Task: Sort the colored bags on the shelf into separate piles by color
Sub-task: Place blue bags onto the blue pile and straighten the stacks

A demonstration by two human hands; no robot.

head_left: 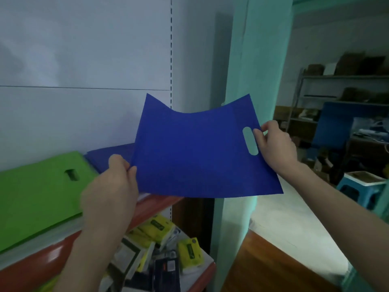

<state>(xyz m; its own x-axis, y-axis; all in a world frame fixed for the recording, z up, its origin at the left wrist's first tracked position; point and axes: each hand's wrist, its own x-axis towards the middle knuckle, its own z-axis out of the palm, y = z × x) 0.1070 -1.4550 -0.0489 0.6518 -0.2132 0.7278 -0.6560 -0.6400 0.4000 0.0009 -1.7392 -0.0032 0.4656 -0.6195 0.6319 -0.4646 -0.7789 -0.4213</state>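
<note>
**A:** The blue bag [200,152] is in the air, spread wide between both hands, over the right end of the shelf [155,205].

**B:** The left hand [111,186] pinches the bag's left edge, thumb on top and fingers curled beneath.

**A:** And the right hand [273,144] pinches the opposite edge, just beside the handle slot [250,141], fingers bent round the border.

**B:** The bag sags in the middle, far corners tipped up.

**A:** Behind the left hand a blue pile [111,154] lies flat on the shelf. Just beside it, further left, is the green pile [37,190].

**B:** Below, yellow packs [157,226] are jumbled on a lower shelf.
</note>
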